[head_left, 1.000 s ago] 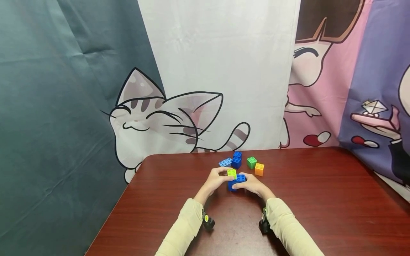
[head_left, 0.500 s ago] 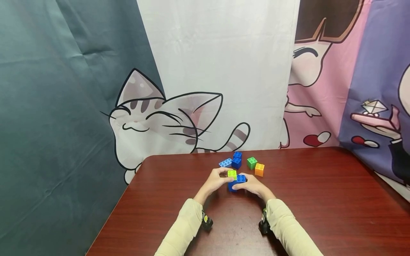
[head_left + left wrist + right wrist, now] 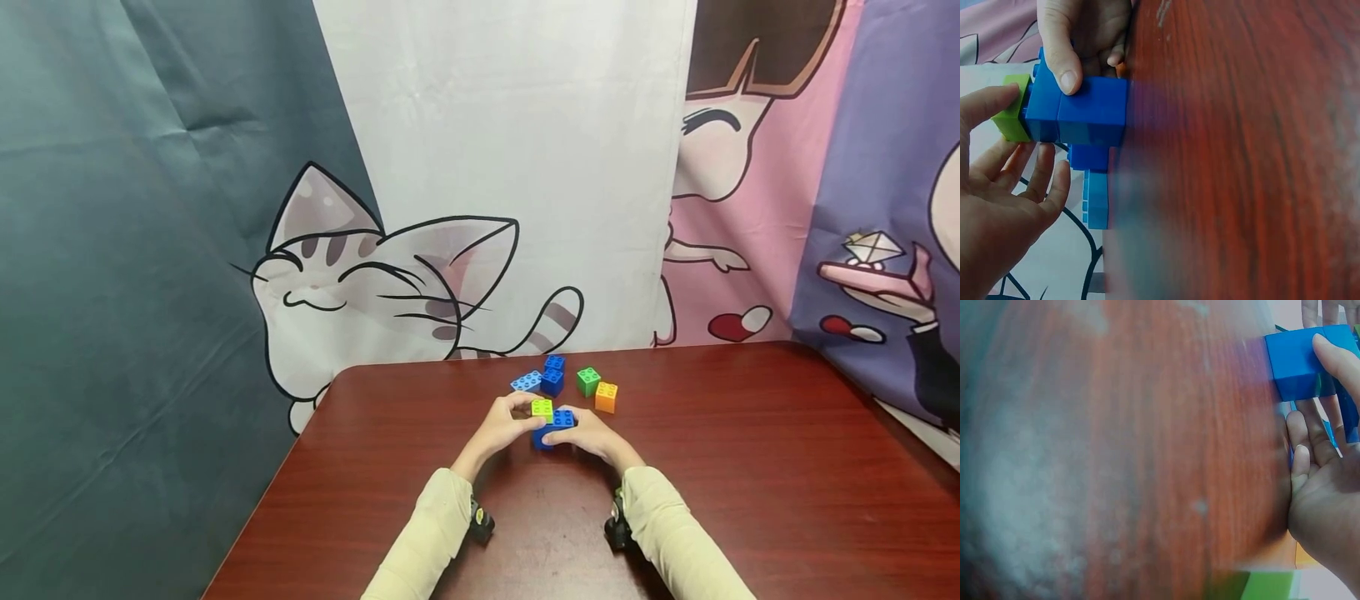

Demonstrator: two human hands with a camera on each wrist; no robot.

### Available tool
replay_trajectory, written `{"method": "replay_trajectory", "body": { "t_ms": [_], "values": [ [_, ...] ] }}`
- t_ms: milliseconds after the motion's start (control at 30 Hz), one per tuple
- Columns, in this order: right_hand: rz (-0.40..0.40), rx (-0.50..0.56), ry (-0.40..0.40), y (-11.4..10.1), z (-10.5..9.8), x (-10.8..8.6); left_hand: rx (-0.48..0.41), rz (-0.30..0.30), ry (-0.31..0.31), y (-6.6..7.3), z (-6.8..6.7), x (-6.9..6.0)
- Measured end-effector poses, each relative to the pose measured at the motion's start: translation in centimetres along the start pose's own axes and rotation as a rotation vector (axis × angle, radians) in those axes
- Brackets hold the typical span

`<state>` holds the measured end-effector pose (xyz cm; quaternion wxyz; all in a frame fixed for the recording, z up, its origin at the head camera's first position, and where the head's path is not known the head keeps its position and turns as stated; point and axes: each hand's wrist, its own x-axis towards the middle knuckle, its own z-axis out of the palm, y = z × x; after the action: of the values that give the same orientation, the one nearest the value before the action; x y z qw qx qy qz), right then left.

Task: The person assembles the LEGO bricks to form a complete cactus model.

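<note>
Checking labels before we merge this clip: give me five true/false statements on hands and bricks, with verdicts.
1. The left hand pinches the lime brick. True.
2. The right hand grips the blue stack. True.
3. In the head view, the green brick stands left of the light blue brick. False: the green brick is to the right of the light blue brick.
4. The lime brick covers every stud on top of the blue stack. False: bare studs show beside the lime brick, on the right hand's side.
5. The orange brick is on the table, held by neither hand. True.
</note>
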<state>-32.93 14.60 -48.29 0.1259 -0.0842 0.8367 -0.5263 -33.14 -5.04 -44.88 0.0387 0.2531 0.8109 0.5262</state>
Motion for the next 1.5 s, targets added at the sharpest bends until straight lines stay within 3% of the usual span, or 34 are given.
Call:
{"method": "replay_trajectory", "body": {
  "t_ms": [133,233,500,1067,1500],
  "values": [
    [0.007,0.009,0.002,0.0,0.1,-0.1,0.016,0.006,-0.008,-0.1,0.0,-0.2],
    [0.009,0.01,-0.001,-0.1,0.1,-0.1,0.028,0.019,-0.002,-1.3,0.2,0.2],
    [0.009,-0.017,0.005,0.0,0.1,-0.1,0.048,0.02,-0.01,-1.6,0.1,0.1],
    [-0.003,0.018,0.0,-0.2,-0.2,-0.1,0.095,0.0,-0.012,-0.6,0.0,0.0],
    [-0.014,0.012,0.004,0.0,0.0,-0.1,0.221,0.029,-0.005,-0.3,-0.2,0.0]
  ]
}}
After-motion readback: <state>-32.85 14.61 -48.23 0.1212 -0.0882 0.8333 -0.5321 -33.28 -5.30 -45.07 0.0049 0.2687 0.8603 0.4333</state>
